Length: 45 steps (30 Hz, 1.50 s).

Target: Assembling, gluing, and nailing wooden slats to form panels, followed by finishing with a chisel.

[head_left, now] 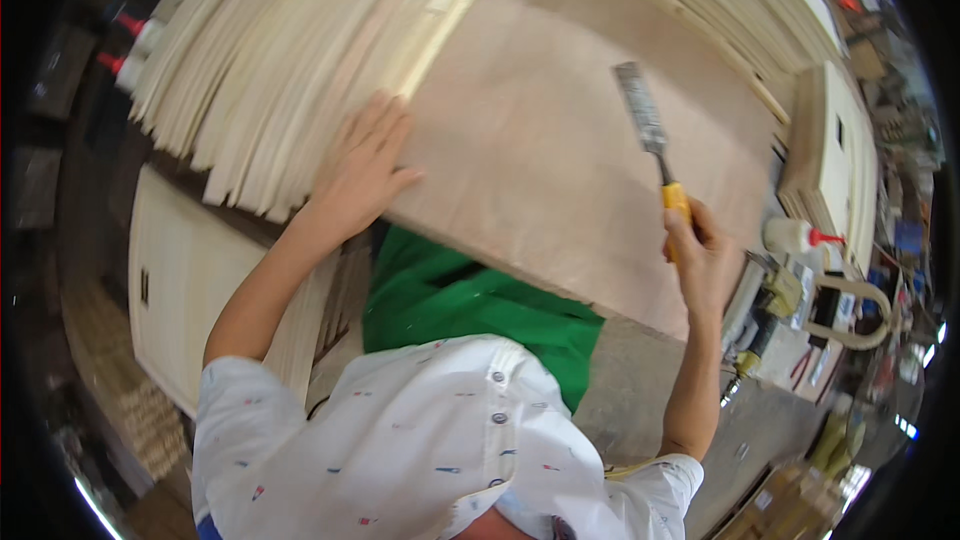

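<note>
My right hand (698, 250) is wrapped round the yellow handle of a chisel (645, 118). Its flat, grey, speckled blade points away from me, over the right part of a broad, light-brown wooden board (530, 130). At the left, my left hand (365, 165) lies with its fingers stretched out on the near ends of pale wooden strips (270, 60), by the edge of the bare board. Many such strips lie side by side in a row there. Where the fingers rest, no held thing shows.
More long wooden pieces (720, 0) lie along the far right edge. Stacked panels with slots (815, 155) stand at the right, near a white bottle with a red tip (790, 235) and a power drill (765, 325). Slotted panels (185, 270) lean at the lower left.
</note>
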Each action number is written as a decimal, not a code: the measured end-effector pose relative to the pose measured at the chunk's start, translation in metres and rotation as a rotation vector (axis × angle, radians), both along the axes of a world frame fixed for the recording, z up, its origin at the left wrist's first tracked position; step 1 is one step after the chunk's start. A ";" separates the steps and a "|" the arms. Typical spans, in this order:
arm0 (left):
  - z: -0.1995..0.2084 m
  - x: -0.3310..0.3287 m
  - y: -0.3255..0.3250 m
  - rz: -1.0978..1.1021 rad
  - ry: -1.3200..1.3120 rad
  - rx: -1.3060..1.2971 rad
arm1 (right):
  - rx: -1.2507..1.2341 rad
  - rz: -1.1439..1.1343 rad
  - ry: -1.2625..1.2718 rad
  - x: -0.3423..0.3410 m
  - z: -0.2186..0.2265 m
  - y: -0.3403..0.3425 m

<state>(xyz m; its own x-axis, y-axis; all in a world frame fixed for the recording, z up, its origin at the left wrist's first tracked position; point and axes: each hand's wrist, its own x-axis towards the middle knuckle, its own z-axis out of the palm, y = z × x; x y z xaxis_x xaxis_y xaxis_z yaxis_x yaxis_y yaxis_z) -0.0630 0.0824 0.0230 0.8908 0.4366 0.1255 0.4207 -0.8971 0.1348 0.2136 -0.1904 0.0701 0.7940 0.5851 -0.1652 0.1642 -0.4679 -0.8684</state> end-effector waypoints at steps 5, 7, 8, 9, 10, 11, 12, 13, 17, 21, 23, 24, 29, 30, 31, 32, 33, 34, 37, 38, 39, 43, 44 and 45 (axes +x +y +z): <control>0.016 0.021 -0.009 -0.052 -0.004 -0.064 | 0.020 0.036 0.096 0.015 -0.010 -0.003; 0.018 0.042 -0.013 -0.131 -0.198 -0.172 | -0.057 0.044 0.115 0.030 -0.010 0.001; 0.016 0.056 -0.016 -0.124 -0.197 -0.170 | -0.078 0.046 0.038 0.037 -0.011 0.006; 0.009 0.077 -0.019 -0.124 -0.293 -0.338 | -0.100 0.048 -0.044 0.046 -0.011 0.010; 0.006 0.096 -0.021 -0.113 -0.384 -0.497 | -0.093 0.065 -0.038 0.056 -0.014 0.018; 0.002 0.123 -0.026 -0.096 -0.391 -0.672 | -0.144 0.086 -0.147 0.071 -0.014 0.022; 0.006 0.146 -0.029 -0.065 -0.394 -0.826 | -0.173 0.121 -0.250 0.083 -0.012 0.033; -0.005 0.170 -0.028 -0.094 -0.481 -0.851 | -0.169 0.136 -0.250 0.096 -0.012 0.046; -0.014 0.260 -0.016 0.011 -0.532 -1.129 | -0.180 0.341 -0.560 0.141 -0.010 0.111; -0.032 0.314 0.013 0.101 -0.805 -0.769 | -0.128 0.468 -0.640 0.181 -0.022 0.174; -0.034 0.328 0.030 0.166 -0.800 -0.727 | -0.128 0.475 -0.588 0.195 -0.027 0.203; -0.037 0.333 0.037 0.186 -0.783 -0.693 | -0.083 0.519 -0.658 0.203 -0.031 0.215; -0.047 0.354 0.067 0.231 -0.773 -0.588 | -0.042 0.583 -0.677 0.220 -0.042 0.257; -0.047 0.358 0.072 0.244 -0.791 -0.618 | -0.055 0.568 -0.696 0.219 -0.042 0.262; -0.047 0.361 0.075 0.256 -0.810 -0.647 | -0.058 0.576 -0.689 0.220 -0.044 0.266; -0.048 0.363 0.077 0.249 -0.841 -0.644 | -0.063 0.570 -0.700 0.222 -0.047 0.269; -0.048 0.364 0.077 0.255 -0.840 -0.645 | -0.066 0.561 -0.715 0.223 -0.048 0.271; -0.047 0.365 0.076 0.258 -0.855 -0.630 | -0.067 0.566 -0.713 0.222 -0.047 0.273; -0.049 0.367 0.079 0.276 -0.889 -0.622 | -0.053 0.573 -0.699 0.216 -0.050 0.277; -0.050 0.367 0.081 0.283 -0.912 -0.626 | -0.047 0.578 -0.775 0.214 -0.051 0.279; -0.050 0.367 0.081 0.290 -0.910 -0.625 | -0.039 0.582 -0.852 0.212 -0.052 0.281; -0.050 0.366 0.077 0.278 -0.941 -0.612 | -0.060 0.574 -0.825 0.205 -0.048 0.279; -0.050 0.367 0.077 0.267 -0.956 -0.608 | -0.063 0.567 -0.808 0.208 -0.051 0.277; -0.050 0.369 0.077 0.270 -0.960 -0.609 | -0.069 0.561 -0.792 0.210 -0.052 0.275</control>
<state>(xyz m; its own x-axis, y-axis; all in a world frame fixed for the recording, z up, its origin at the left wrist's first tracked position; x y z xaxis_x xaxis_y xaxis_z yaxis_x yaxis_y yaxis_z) 0.3055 0.1593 -0.0270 0.4129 0.8175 0.4015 0.0793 -0.4714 0.8783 0.4239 0.0847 0.0181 0.2990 0.9212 0.2489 0.9035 -0.1894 -0.3844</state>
